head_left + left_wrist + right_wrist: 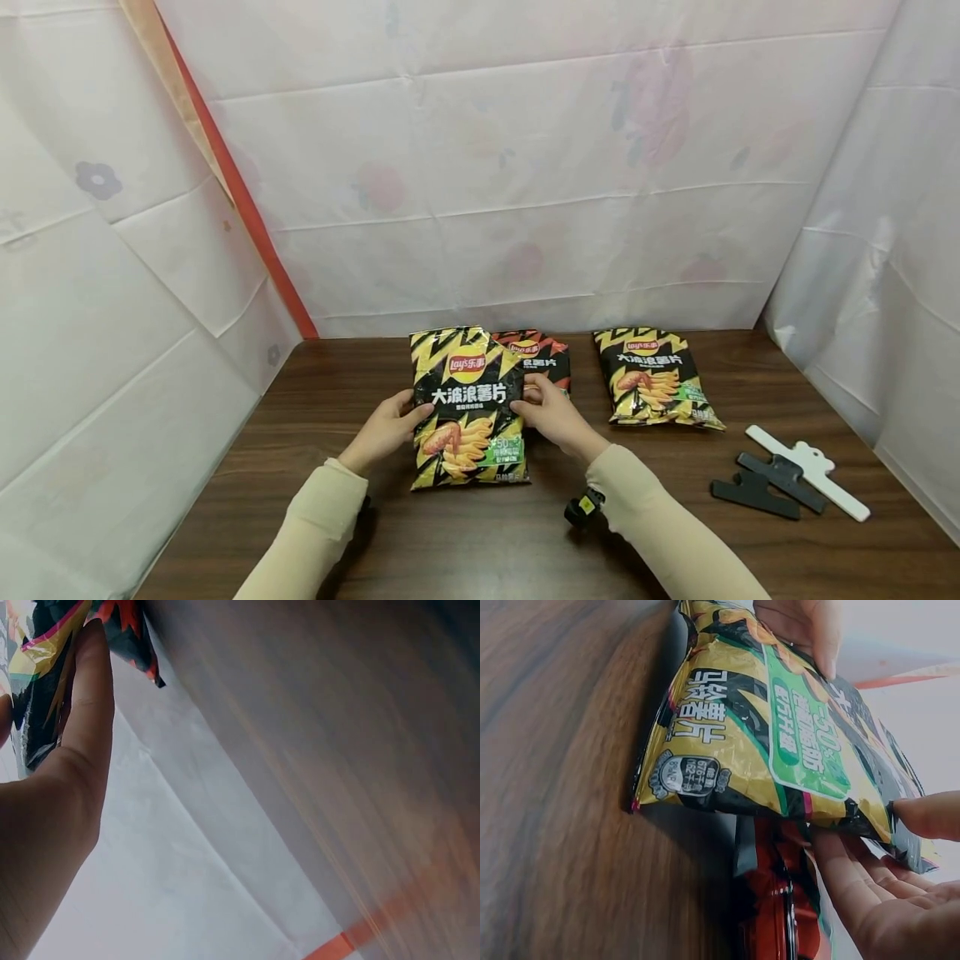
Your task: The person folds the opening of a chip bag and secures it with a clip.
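Both hands hold a yellow-and-black bag of potato chips [468, 417] by its sides, tilted up above the table. The left hand [386, 427] grips its left edge, thumb in front and fingers behind; the left wrist view shows that hand [82, 772] against the bag's side. At the opposite edge, the right hand [557, 412] pinches it with thumb in front, and the right wrist view shows the fingers [847, 877] underneath. Behind it, partly hidden, lies a red-and-black chip bag [553, 358]. The held bag's top right corner looks cut or folded away.
Another yellow-and-black chip bag [652, 379] lies at the back right of the brown wooden table [465, 550]. Near the right edge are a white clip [813, 471] and two black clips, the nearer black clip [753, 496] leftmost. A pale curtain [510, 167] stands behind the table.
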The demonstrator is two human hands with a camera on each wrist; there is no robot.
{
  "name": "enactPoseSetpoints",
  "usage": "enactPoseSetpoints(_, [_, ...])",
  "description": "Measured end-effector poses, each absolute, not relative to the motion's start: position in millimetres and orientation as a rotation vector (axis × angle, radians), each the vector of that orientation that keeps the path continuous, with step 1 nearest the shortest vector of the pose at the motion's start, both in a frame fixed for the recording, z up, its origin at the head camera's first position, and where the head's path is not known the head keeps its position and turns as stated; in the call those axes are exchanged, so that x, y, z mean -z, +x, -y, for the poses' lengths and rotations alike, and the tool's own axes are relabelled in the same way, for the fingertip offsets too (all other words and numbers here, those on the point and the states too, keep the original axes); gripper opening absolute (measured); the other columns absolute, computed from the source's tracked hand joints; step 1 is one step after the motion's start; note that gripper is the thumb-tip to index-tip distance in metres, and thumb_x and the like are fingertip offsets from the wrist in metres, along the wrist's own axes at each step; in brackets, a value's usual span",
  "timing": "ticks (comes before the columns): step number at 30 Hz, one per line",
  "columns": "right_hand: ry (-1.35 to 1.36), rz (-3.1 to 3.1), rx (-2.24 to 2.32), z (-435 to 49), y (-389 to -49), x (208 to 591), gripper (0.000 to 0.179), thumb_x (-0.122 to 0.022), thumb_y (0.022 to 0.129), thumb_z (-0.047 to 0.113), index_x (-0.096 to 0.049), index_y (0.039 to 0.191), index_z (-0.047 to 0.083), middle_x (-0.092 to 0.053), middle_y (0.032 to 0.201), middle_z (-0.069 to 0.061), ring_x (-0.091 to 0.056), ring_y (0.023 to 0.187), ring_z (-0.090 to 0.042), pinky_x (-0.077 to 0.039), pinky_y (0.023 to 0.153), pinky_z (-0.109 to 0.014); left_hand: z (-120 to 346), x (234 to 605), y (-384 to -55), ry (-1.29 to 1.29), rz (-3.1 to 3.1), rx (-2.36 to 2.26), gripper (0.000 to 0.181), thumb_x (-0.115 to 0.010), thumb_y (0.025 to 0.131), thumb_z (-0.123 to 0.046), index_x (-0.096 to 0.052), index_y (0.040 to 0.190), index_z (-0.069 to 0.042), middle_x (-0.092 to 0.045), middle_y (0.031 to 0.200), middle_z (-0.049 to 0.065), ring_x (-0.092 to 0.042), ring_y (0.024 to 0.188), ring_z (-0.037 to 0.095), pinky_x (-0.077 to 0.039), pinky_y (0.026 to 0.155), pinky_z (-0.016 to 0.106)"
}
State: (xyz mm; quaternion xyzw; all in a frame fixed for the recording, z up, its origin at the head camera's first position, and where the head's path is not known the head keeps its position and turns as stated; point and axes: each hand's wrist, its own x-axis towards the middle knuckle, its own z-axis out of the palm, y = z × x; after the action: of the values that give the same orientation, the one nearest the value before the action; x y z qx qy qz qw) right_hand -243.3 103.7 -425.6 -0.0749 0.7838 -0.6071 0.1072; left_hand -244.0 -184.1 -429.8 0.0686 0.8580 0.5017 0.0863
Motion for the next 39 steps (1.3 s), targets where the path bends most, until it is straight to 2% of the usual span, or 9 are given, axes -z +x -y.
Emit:
enactPoseSetpoints(4, [-0.24, -2.291, 1.808, -111.5, -239.6, 426.6, 0.058, -0.058, 0.099, 0.014, -0.032, 0.15, 0.004, -0.036, 0.152, -0.028, -0.038, 0.14, -0.04, -0.052, 0.095, -0.046, 177.4, 430.8, -241.3, 0.246, -2.532, -1.536, 0.06, -0.056, 0.1, -0.036, -0.042, 0.143, 0.003, -0.058, 0.127, 0.026, -0.063, 0.097, 0.026, -0.056, 0.076, 0.039])
enactPoseSetpoints(7, [-0.257, -2.27, 1.823, -116.6, -237.3, 426.5, 0.054, -0.057, 0.1, 0.012, -0.034, 0.148, 0.004, -0.039, 0.15, -0.029, -0.043, 0.137, -0.04, -0.053, 0.094, -0.046, 173.5, 432.1, -239.5, 0.248, -2.512, -1.554, 0.059, -0.057, 0.1, -0.035, -0.042, 0.144, 0.002, -0.058, 0.128, 0.026, -0.064, 0.099, 0.028, -0.056, 0.077, 0.04])
enactPoseSetpoints(10, [-0.269, -2.268, 1.82, -121.4, -235.7, 426.3, 0.052, -0.056, 0.1, 0.011, -0.035, 0.147, 0.004, -0.046, 0.144, -0.028, -0.052, 0.129, -0.039, -0.054, 0.092, -0.044, 170.6, 433.3, -238.1, 0.213, -2.512, -1.557, 0.07, -0.058, 0.099, -0.038, -0.033, 0.149, 0.003, -0.048, 0.142, 0.027, -0.059, 0.119, 0.035, -0.056, 0.087, 0.044])
enactPoseSetpoints(13, [-0.274, -2.285, 1.805, -125.6, -234.0, 425.5, 0.052, -0.055, 0.1, 0.013, -0.034, 0.147, 0.004, -0.049, 0.142, -0.028, -0.055, 0.125, -0.038, -0.055, 0.091, -0.043, 167.5, 434.1, -236.5, 0.199, -2.51, -1.552, 0.076, -0.058, 0.098, -0.04, -0.028, 0.151, 0.005, -0.041, 0.148, 0.03, -0.059, 0.119, 0.038, -0.054, 0.09, 0.046])
enactPoseSetpoints(19, [-0.286, -2.308, 1.785, -133.8, -230.2, 425.0, 0.057, -0.056, 0.101, 0.016, -0.03, 0.149, 0.001, -0.04, 0.148, -0.031, -0.05, 0.13, -0.041, -0.052, 0.095, -0.045, 160.1, 434.6, -234.1, 0.217, -2.499, -1.575, 0.072, -0.059, 0.098, -0.037, -0.031, 0.151, 0.003, -0.051, 0.138, 0.028, -0.064, 0.1, 0.025, -0.055, 0.08, 0.039])
enactPoseSetpoints(25, [-0.284, -2.295, 1.799, -141.3, -226.4, 425.1, 0.059, -0.056, 0.101, 0.016, -0.028, 0.149, -0.001, -0.034, 0.151, -0.033, -0.047, 0.131, -0.043, -0.052, 0.096, -0.046, 152.3, 435.9, -233.9, 0.246, -2.511, -1.594, 0.067, -0.059, 0.098, -0.036, -0.036, 0.149, 0.001, -0.06, 0.125, 0.024, -0.059, 0.081, 0.015, -0.051, 0.075, 0.034])
enactPoseSetpoints(29, [-0.28, -2.292, 1.81, -147.0, -224.2, 425.3, 0.059, -0.056, 0.101, 0.015, -0.028, 0.149, -0.003, -0.03, 0.152, -0.034, -0.045, 0.133, -0.045, -0.052, 0.096, -0.046, 147.1, 436.8, -233.7, 0.278, -2.482, -1.634, 0.059, -0.059, 0.099, -0.032, -0.042, 0.145, -0.001, -0.062, 0.128, 0.017, -0.063, 0.095, 0.016, -0.052, 0.083, 0.034])
enactPoseSetpoints(33, [-0.266, -2.316, 1.792, -152.0, -222.9, 424.6, 0.061, -0.056, 0.101, 0.017, -0.027, 0.15, -0.003, -0.029, 0.153, -0.034, -0.043, 0.134, -0.045, -0.052, 0.096, -0.046, 142.2, 437.2, -232.8, 0.284, -2.458, -1.656, 0.06, -0.059, 0.099, -0.031, -0.041, 0.147, 0.0, -0.06, 0.132, 0.019, -0.064, 0.104, 0.021, -0.053, 0.088, 0.039])
enactPoseSetpoints(39, [-0.244, -2.35, 1.784, -158.3, -223.0, 423.4, 0.06, -0.057, 0.1, 0.018, -0.028, 0.149, -0.003, -0.033, 0.151, -0.034, -0.045, 0.133, -0.045, -0.052, 0.095, -0.045, 135.8, 436.1, -231.5, 0.317, -2.446, -1.67, 0.058, -0.06, 0.099, -0.029, -0.042, 0.145, 0.0, -0.063, 0.129, 0.017, -0.064, 0.109, 0.023, -0.053, 0.089, 0.04])
